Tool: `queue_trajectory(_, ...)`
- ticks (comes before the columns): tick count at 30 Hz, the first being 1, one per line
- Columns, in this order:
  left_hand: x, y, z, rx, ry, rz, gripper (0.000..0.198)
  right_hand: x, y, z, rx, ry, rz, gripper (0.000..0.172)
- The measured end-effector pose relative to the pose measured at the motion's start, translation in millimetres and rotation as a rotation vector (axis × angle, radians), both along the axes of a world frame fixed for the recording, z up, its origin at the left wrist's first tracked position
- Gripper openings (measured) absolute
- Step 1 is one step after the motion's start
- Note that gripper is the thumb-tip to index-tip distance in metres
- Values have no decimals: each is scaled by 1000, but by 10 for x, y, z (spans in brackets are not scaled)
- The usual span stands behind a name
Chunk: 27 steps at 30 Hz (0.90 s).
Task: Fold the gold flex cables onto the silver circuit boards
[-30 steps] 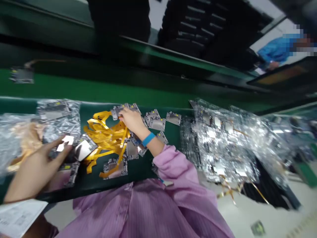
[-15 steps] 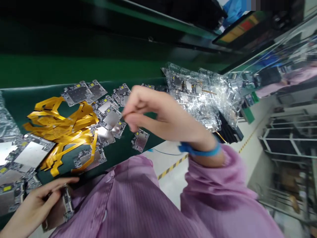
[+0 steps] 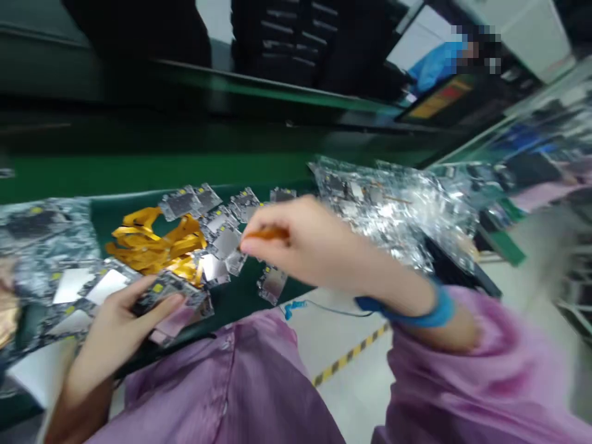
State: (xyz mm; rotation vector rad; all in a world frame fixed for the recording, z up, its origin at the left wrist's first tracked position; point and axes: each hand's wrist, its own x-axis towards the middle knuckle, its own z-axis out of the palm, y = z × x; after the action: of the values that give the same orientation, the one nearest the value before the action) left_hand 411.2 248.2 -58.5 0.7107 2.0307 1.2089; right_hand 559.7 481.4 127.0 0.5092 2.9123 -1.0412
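Note:
My left hand, at the lower left, grips a circuit board between thumb and fingers, with metal shielding on it. My right hand is closed in a pinch around a thin orange strip; motion blur hides its exact kind. Left of the right hand lies a cluster of circuit boards with silvery shields. A tangled heap of golden flex cables sits just beyond my left hand. One separate board lies below my right hand, near the bench edge.
More boards and bubble wrap cover the left of the green bench. Clear plastic trays holding boards are piled at the right. A blue cord hangs by the edge. Another person's blue sleeve shows at the back.
My left hand has risen with the board from near my lap to the bench front, beside the cables. An orange strip now shows in my right hand. The camera view has shifted.

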Motion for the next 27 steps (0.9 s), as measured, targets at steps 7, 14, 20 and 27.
queue_trajectory(7, 78, 197, 72, 55, -38, 55, 37, -272, -364, -1267, -202, 166, -68, 16)
queue_trajectory(14, 104, 299, 44, -26, 164, 28, 29, -346, -374, -1566, -166, 227, -205, 13)
queue_trajectory(20, 109, 475, 29, -44, 292, -2, 26, -317, -280, -1706, -130, 288, -267, 12)
queue_trajectory(27, 114, 660, 50, -57, 424, -20, 24, -309, -155, -1723, -84, 336, -293, 13)
